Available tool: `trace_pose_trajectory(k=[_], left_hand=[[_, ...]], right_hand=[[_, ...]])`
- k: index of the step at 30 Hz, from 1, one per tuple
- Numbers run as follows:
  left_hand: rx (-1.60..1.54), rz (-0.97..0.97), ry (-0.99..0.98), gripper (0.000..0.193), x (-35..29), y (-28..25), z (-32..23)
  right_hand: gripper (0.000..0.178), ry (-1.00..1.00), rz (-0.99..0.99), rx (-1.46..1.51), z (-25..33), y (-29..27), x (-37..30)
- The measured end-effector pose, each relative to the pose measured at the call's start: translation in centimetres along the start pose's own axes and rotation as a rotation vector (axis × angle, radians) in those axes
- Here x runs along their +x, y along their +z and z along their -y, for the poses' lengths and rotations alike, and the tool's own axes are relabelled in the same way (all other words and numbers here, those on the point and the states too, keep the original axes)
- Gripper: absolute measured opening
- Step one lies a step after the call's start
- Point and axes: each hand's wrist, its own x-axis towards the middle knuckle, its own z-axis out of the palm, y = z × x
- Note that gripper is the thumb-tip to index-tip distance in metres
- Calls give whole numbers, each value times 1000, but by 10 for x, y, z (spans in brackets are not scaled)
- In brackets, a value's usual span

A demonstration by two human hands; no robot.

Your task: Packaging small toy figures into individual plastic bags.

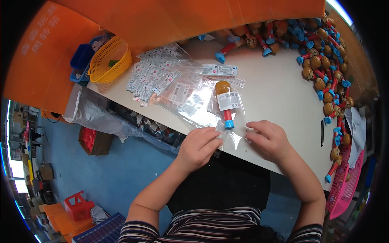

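A clear plastic bag (pixel 236 139) lies near the table's front edge. In it is a candy-dispenser-like toy with a round brown head (pixel 222 87), a red stem (pixel 227 115) and a blue foot (pixel 229 124). A white printed card (pixel 229 101) covers the toy's middle. My left hand (pixel 199 148) is closed at the bag's lower left edge, fingertips on the film. On the other side my right hand (pixel 269 140) has its fingers bent and apart beside the bag's right edge; nothing shows between them.
Flat clear bags (pixel 190 107) and a heap of silvery printed packets (pixel 152 73) lie to the left, near a yellow basket (pixel 109 60). Many similar toys (pixel 320 65) line the back and right. An orange board (pixel 194 20) rises behind; a pink basket (pixel 344 186) stands right.
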Motion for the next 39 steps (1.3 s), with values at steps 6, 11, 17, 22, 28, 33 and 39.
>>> trace_pose_trajectory(k=[6, 11, 17, 22, 28, 33, 39], left_hand=[[-91, -29, -232, 12, 3, -5, -4], [-144, -16, -439, 6, 10, -8, -12], [-155, 50, -578, 8, 17, -9, -16], [-119, 54, -638, 18, 21, -12, -18], [-250, 86, -824, 42, 28, -11, -21], [-424, 122, -921, 44, 36, -10, -21], [-665, 47, -1034, 45, 35, -8, -18]], right_hand=[[10, 259, 56, 282, 1, -1, -1], [6, 453, 134, 401, 10, -6, 8], [12, 742, 246, 584, 13, -14, 20], [15, 837, 258, 573, 15, -16, 22], [28, 1002, 275, 604, 24, -13, 30], [21, 1088, 259, 973, 6, -3, 24], [17, 1171, 193, 1239, 5, -2, 20]])
